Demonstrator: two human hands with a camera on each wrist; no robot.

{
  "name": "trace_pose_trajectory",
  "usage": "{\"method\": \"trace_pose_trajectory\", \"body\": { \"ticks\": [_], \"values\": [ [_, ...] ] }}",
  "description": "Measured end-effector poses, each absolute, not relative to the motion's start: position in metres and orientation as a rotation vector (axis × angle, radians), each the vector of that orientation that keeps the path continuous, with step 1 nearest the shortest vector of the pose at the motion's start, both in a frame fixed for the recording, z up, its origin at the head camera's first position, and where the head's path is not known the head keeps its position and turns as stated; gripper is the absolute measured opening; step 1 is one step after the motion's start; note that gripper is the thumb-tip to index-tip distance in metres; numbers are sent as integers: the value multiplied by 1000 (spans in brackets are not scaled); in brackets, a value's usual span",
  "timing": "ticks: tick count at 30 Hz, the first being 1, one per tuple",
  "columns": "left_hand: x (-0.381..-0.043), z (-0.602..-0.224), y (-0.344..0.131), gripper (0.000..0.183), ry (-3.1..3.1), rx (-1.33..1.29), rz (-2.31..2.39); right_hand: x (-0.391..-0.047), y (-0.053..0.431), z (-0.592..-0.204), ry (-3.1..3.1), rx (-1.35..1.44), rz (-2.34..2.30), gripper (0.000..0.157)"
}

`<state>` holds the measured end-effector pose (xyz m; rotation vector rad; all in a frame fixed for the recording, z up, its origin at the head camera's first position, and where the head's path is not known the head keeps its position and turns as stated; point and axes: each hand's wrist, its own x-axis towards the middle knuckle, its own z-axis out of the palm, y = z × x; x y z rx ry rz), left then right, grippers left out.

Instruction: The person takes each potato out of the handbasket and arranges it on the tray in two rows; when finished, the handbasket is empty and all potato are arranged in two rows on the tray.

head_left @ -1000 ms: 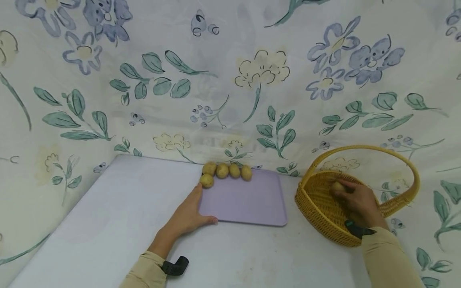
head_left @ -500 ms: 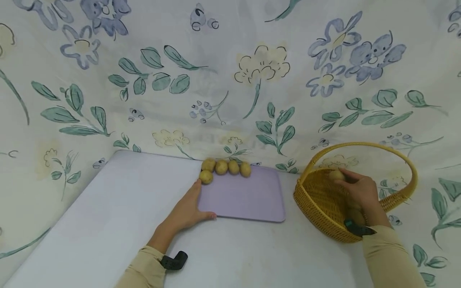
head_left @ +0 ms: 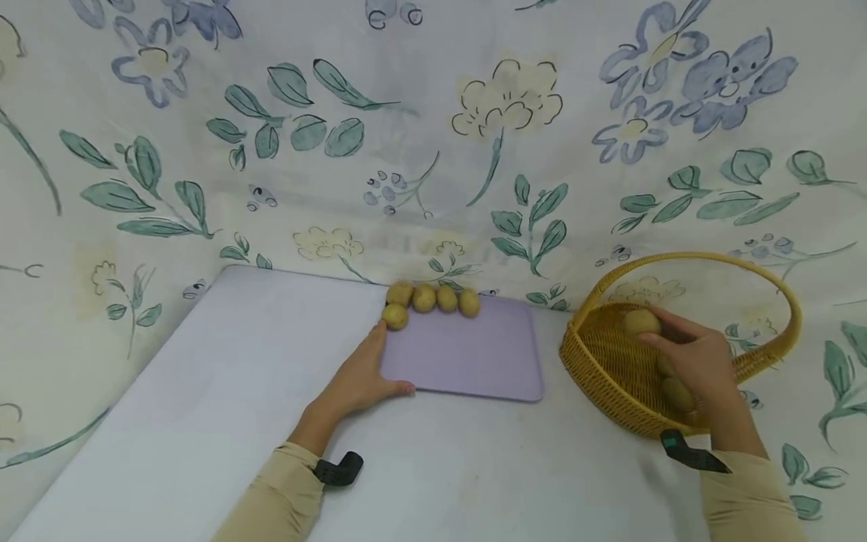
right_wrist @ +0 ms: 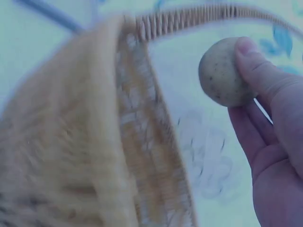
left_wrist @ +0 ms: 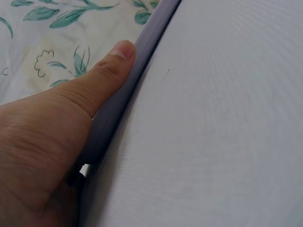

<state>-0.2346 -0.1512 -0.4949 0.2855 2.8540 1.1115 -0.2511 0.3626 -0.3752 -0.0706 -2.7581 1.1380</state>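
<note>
My right hand [head_left: 706, 363] pinches a potato [head_left: 640, 323] between thumb and fingers, up at the rim of a wicker basket [head_left: 591, 376]. In the right wrist view that potato [right_wrist: 221, 73] shows dark specks and stands apart from the basket's side. More potatoes [head_left: 679, 394] lie inside the basket, partly hidden by the hand. My left hand [head_left: 355, 382] rests at the near left corner of a lilac tray [head_left: 467, 354], fingers straight along the left side, thumb against the front edge. Several potatoes [head_left: 424, 298] sit along the tray's back edge and back left corner.
The basket's tall handle [head_left: 701, 256] arches over its opening. A white table [head_left: 284, 324] carries tray and basket. Flowered cloth [head_left: 406, 150] hangs behind and at the sides.
My right hand has lifted the potato from inside the basket up to its rim. The left hand stays at the tray corner. The head view has tilted slightly.
</note>
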Motion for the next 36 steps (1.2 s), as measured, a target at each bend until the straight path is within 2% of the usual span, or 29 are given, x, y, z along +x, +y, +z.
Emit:
{"method": "trace_pose_trajectory", "body": {
  "ticks": [6, 11, 17, 22, 25, 36],
  "values": [
    [-241, -488, -149, 137, 2865, 276, 1119, -249, 314, -359, -2471, 168, 1546, 55],
    [-242, -485, -148, 137, 2864, 266, 1117, -255, 265, -360, -2290, 400, 1830, 52],
    [-239, -488, -145, 137, 2843, 266, 1129, -261, 220, -375, -2464, 395, 1671, 55],
    [-236, -490, -147, 137, 2854, 268, 1108, -266, 190, -383, -2429, 466, 1732, 55],
    [-235, -489, -148, 137, 2854, 276, 1111, -270, 177, -384, -2413, 518, 1736, 53],
    [-233, -489, -148, 138, 2847, 277, 1110, -276, 143, -392, -2461, 429, 1722, 55]
  ]
}}
